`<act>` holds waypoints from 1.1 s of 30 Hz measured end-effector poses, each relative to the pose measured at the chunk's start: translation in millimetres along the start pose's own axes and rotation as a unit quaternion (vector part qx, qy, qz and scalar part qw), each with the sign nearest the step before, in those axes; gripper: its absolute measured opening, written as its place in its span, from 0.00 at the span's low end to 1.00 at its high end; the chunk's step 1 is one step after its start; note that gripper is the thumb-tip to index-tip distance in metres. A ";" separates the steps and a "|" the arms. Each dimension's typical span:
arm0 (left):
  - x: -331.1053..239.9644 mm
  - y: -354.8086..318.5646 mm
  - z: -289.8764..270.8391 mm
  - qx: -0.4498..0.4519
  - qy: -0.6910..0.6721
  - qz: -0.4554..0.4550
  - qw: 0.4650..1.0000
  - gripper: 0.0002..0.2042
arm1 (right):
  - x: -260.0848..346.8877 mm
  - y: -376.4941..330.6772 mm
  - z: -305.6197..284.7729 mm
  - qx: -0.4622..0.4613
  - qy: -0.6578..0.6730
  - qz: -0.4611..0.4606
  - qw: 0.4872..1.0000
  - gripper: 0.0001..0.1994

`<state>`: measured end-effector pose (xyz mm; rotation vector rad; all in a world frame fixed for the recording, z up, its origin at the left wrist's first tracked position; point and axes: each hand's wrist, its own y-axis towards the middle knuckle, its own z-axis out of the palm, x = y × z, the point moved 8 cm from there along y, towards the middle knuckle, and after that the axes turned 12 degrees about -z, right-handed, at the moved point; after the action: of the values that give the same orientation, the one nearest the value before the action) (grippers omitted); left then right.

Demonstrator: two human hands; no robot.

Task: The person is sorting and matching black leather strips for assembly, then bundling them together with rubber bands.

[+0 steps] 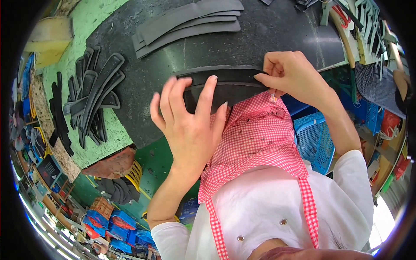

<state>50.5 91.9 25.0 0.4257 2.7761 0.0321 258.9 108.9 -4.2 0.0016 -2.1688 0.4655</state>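
Observation:
A long black leather-like strip (229,77), slightly curved with a fold line running along it, lies at the near edge of the dark worktop. My left hand (186,108) is spread over its left part, fingertips resting on the surface and thumb near the lower edge. At the strip's right end, my right hand (294,78) pinches the corner between thumb and curled fingers. Beyond the strip lies a stack of flat dark grey strips (190,21), overlapping each other.
To the left, a heap of finished-looking black straps (93,91) sits on a green surface (115,130), with thinner black strips (59,112) beside it. A yellow block (50,41) stands far left. A blue basket (314,141) is below right; tools (368,26) fill the far right.

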 end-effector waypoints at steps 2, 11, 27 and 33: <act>-14.0 8.0 8.2 0.027 -0.049 0.043 0.998 0.30 | 0.5 6.1 -0.1 0.044 -0.057 0.029 0.997 0.16; 29.2 -8.5 -34.9 -0.111 -0.075 0.189 0.973 0.15 | 36.6 43.8 -17.7 -0.051 0.004 -0.210 0.976 0.07; 54.5 89.3 -3.0 -0.178 -0.073 0.050 0.980 0.23 | 21.6 68.3 -135.1 -0.568 0.196 -0.217 0.769 0.07; 51.6 91.9 -1.8 -0.166 -0.042 0.033 0.985 0.20 | 81.4 17.2 -55.7 -0.233 -0.259 -0.484 0.803 0.09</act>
<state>29.9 195.0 16.8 0.4187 2.6045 0.4726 250.4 156.8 83.3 1.0189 -2.3801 -0.7421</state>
